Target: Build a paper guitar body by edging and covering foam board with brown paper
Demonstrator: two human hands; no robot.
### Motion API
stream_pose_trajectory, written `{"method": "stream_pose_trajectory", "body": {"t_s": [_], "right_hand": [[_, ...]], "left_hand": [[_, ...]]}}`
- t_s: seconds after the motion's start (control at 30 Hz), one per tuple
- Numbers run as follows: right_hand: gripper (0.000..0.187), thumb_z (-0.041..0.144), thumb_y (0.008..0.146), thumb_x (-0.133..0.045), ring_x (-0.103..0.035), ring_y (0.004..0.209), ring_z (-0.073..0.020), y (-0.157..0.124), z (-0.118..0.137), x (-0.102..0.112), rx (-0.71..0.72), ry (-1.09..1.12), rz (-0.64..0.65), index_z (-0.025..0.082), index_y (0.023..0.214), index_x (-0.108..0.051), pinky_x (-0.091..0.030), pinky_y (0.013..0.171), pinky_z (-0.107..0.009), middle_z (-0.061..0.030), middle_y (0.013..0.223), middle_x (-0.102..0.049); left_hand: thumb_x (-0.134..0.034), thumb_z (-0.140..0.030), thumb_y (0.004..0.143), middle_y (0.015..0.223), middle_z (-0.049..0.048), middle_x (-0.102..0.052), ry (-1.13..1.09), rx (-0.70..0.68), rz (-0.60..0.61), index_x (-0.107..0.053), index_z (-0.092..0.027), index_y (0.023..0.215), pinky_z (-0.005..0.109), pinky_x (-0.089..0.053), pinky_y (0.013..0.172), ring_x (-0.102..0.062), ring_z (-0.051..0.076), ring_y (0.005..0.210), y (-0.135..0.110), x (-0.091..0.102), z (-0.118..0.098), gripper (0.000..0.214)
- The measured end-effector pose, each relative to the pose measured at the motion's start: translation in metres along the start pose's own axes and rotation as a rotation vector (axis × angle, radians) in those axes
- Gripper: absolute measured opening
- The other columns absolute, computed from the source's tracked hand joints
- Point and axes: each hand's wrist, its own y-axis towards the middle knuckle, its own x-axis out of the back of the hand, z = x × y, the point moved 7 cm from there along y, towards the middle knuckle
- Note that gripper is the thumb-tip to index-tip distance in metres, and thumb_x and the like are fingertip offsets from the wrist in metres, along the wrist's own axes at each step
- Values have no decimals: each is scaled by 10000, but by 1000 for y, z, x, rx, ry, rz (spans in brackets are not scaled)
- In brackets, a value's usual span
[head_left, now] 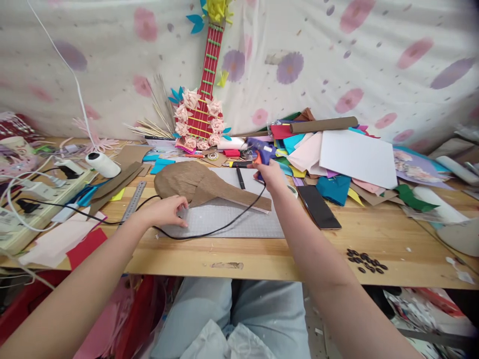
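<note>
My right hand (pixel 272 174) grips a blue glue gun (pixel 264 147) with an orange trigger, raised over the back of the work area. Its black cord (pixel 215 233) loops down across the grey cutting mat (pixel 224 215) and runs off to the left. On the mat lies a flat guitar-shaped piece (pixel 179 180) covered in brown crinkled paper, with a loose-looking flap near its neck. Beside its lower edge is my left hand (pixel 164 211), thumb and fingers apart and holding nothing. A black pen (pixel 240 178) rests just behind the brown neck.
A decorated red paper guitar (pixel 202 117) leans at the back. To the right are a phone (pixel 319 207), black buttons (pixel 365 261) and piled coloured sheets (pixel 357 157). A metal ruler (pixel 135 199), thread spool (pixel 103 164) and power strip (pixel 41 212) lie left.
</note>
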Motion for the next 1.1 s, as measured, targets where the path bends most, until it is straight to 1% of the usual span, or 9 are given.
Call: {"method": "stream_pose_trajectory", "body": {"t_s": [0.07, 0.17, 0.37, 0.53, 0.63, 0.77, 0.87, 0.97, 1.1], "right_hand": [[213, 118, 583, -625, -420, 357, -57, -2, -21, 4, -32, -116, -43, 174, 753, -509, -371, 353, -213, 16, 624, -632], [216, 182, 551, -660, -429, 393, -48, -6, -42, 7, -51, -71, -13, 180, 716, -521, -371, 368, -197, 42, 608, -596], [293, 221, 509, -700, -419, 414, -38, -3, -40, 27, 8, 38, -99, 180, 712, -492, -356, 382, -183, 70, 559, -537], [251, 206, 588, -675, -439, 389, -55, 1, -31, 27, 6, -41, -178, 188, 737, -474, -404, 382, -202, 84, 508, -494], [240, 166, 606, -648, -499, 417, -71, 3, -29, 32, 38, -34, -203, 190, 760, -466, -457, 408, -225, 49, 602, -574], [261, 185, 601, -643, -480, 409, -74, 4, -37, 54, 50, -105, -316, 201, 769, -444, -430, 392, -225, 51, 612, -571], [312, 218, 568, -657, -505, 479, -83, 3, -41, 64, 115, -113, -366, 201, 797, -446, -427, 431, -223, 49, 667, -573], [424, 211, 510, -680, -551, 595, -97, 4, -45, 59, 118, 19, -306, 198, 862, -443, -425, 484, -208, 38, 742, -602], [507, 230, 455, -732, -556, 609, -94, 3, -47, 46, 49, 189, -218, 190, 868, -441, -411, 504, -201, 43, 713, -605]], "left_hand": [[-666, -468, 593, 878, 20, -602, -8, -42, 64, -601, -223, 847, 261, -422, 673, -578, 180, 800, -3, -7, -1, 358], [-576, -420, 686, 869, 24, -603, -19, -99, 91, -626, -228, 770, 263, -423, 683, -575, 166, 767, -4, -11, -7, 215], [-445, -411, 778, 789, 37, -625, -7, -131, -120, -615, -216, 717, 292, -425, 716, -575, 184, 768, 6, 12, -17, 265], [-253, -463, 896, 824, 26, -640, -205, -62, -263, -543, -205, 827, 284, -435, 639, -572, 144, 612, 51, 47, -48, 394], [-273, -403, 910, 891, 73, -637, -104, -50, -305, -519, -188, 968, 316, -445, 697, -603, 192, 735, 92, 55, -82, 332], [-528, -319, 800, 1096, 139, -607, 153, -120, -130, -509, -165, 1151, 346, -445, 781, -590, 261, 953, 145, 30, -123, 383], [-527, -134, 758, 1176, 148, -577, 358, -220, -113, -501, -200, 1239, 363, -425, 839, -554, 281, 1059, 168, 11, -141, 486], [-479, -153, 805, 1095, 136, -613, 471, -267, -64, -608, -192, 1103, 348, -433, 799, -573, 270, 1015, 178, -5, -144, 328], [-446, -196, 856, 999, 114, -627, 501, -378, -238, -627, -167, 986, 323, -437, 731, -574, 246, 977, 173, -1, -147, 225]]}}
